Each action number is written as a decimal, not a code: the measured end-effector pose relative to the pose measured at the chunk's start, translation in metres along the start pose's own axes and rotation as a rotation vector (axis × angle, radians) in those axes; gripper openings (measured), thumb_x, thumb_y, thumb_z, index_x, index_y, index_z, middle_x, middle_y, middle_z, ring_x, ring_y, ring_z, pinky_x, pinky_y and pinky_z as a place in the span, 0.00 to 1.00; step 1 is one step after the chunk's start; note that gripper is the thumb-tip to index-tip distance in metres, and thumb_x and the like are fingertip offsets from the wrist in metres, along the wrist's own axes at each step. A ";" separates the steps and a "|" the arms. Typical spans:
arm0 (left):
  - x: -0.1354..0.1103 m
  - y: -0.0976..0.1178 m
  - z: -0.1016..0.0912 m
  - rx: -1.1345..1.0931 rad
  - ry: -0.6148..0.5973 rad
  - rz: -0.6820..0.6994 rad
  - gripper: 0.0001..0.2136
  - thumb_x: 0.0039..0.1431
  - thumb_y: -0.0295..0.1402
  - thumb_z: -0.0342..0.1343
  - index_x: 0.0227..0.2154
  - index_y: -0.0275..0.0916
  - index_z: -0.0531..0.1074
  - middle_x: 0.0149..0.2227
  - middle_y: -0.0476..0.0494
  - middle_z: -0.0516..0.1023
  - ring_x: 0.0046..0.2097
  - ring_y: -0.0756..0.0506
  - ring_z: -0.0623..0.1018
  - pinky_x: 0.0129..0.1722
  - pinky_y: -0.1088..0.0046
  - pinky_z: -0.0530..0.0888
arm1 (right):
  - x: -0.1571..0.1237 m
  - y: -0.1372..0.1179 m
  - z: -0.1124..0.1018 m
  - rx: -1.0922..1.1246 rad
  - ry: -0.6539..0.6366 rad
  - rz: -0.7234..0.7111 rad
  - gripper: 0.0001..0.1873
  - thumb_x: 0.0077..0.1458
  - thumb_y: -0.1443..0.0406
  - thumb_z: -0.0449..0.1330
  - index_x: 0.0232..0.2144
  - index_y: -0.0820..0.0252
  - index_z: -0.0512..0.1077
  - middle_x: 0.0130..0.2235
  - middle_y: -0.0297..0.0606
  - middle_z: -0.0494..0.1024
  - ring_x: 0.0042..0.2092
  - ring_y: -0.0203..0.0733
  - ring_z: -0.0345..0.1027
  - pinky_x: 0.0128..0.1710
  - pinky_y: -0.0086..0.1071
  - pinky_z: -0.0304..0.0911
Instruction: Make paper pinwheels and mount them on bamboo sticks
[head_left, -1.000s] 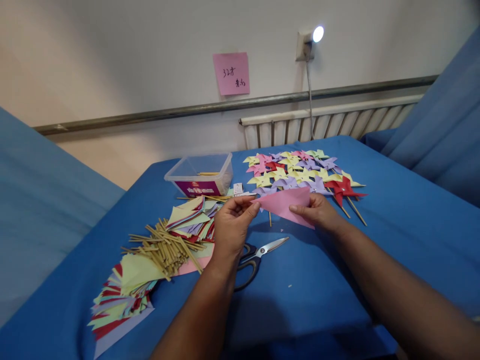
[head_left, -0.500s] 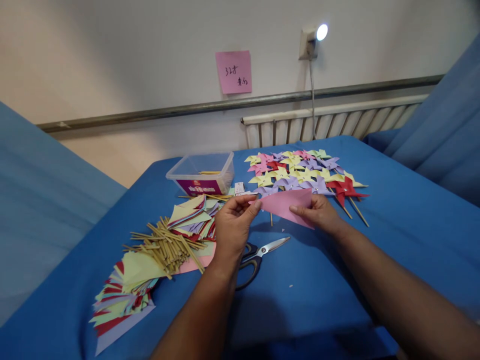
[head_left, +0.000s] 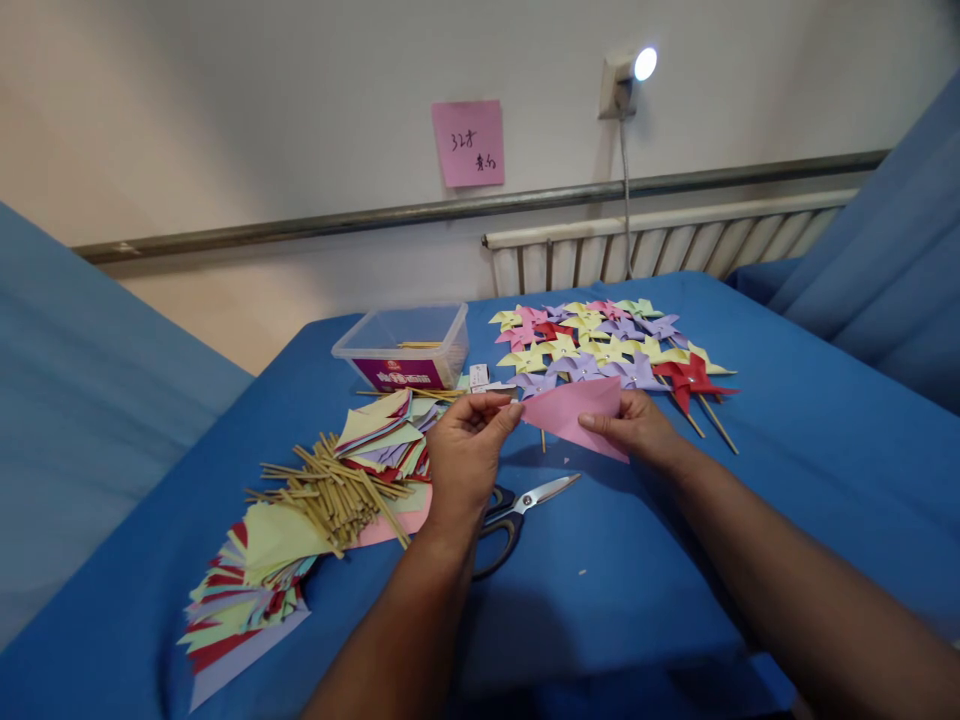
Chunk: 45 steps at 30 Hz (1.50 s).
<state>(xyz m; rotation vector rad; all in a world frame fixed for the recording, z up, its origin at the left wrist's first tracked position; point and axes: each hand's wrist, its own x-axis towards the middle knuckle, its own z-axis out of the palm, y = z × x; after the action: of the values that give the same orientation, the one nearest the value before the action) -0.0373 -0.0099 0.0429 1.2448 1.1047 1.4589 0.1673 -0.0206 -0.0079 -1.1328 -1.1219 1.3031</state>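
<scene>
A pink sheet of paper, folded to a triangular shape, is held above the table between my two hands. My left hand pinches its pointed left corner between thumb and fingers. On the other side my right hand grips the paper's right part, thumb on the near face and fingers hidden behind. Below them lie scissors with dark handles and slightly parted blades, partly covered by my left wrist. Beyond the paper, finished pinwheels in yellow, pink, purple, green and red lie in rows.
Left of my hands are a heap of thin sticks and stacks of coloured paper. A clear plastic box with a purple label stands behind, near a small white box. Blue cloth covers the table; a radiator is beyond.
Hardly anything differs. The pink paper has tilted very slightly, with both hands keeping hold of it in nearly the same place.
</scene>
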 end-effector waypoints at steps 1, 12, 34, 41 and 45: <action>0.000 0.000 0.000 -0.003 -0.001 -0.001 0.11 0.41 0.34 0.69 0.28 0.37 0.77 0.26 0.49 0.76 0.28 0.52 0.74 0.32 0.75 0.71 | 0.000 0.000 0.000 -0.011 0.009 -0.006 0.17 0.39 0.55 0.71 0.27 0.63 0.77 0.23 0.35 0.76 0.23 0.36 0.65 0.24 0.30 0.59; -0.002 0.001 0.001 -0.032 -0.005 -0.011 0.11 0.42 0.32 0.69 0.30 0.36 0.76 0.26 0.49 0.77 0.28 0.52 0.75 0.32 0.76 0.72 | 0.000 -0.002 0.003 -0.032 0.055 -0.042 0.19 0.36 0.54 0.72 0.27 0.63 0.77 0.25 0.35 0.77 0.26 0.37 0.67 0.26 0.31 0.63; -0.003 0.003 0.000 -0.001 0.074 0.016 0.13 0.42 0.31 0.69 0.31 0.36 0.74 0.23 0.52 0.76 0.26 0.53 0.75 0.29 0.79 0.72 | -0.001 -0.001 0.001 -0.038 -0.010 -0.033 0.18 0.40 0.55 0.71 0.29 0.63 0.78 0.25 0.36 0.78 0.25 0.37 0.68 0.25 0.30 0.62; 0.000 0.003 -0.003 0.051 0.096 0.058 0.10 0.48 0.36 0.65 0.30 0.36 0.74 0.18 0.54 0.73 0.22 0.53 0.74 0.26 0.78 0.71 | -0.002 0.003 -0.001 0.082 -0.094 0.076 0.16 0.38 0.57 0.72 0.28 0.62 0.79 0.26 0.37 0.79 0.25 0.38 0.70 0.27 0.31 0.64; 0.002 0.001 -0.004 -0.019 0.086 0.047 0.12 0.51 0.40 0.62 0.34 0.36 0.74 0.22 0.50 0.76 0.23 0.52 0.75 0.27 0.77 0.72 | -0.001 0.004 -0.001 0.119 -0.089 0.086 0.17 0.38 0.58 0.72 0.30 0.62 0.79 0.28 0.38 0.80 0.26 0.39 0.71 0.27 0.31 0.65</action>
<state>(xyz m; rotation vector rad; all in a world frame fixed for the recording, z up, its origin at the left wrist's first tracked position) -0.0413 -0.0083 0.0438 1.2121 1.1225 1.5678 0.1681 -0.0219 -0.0124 -1.0534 -1.0554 1.4798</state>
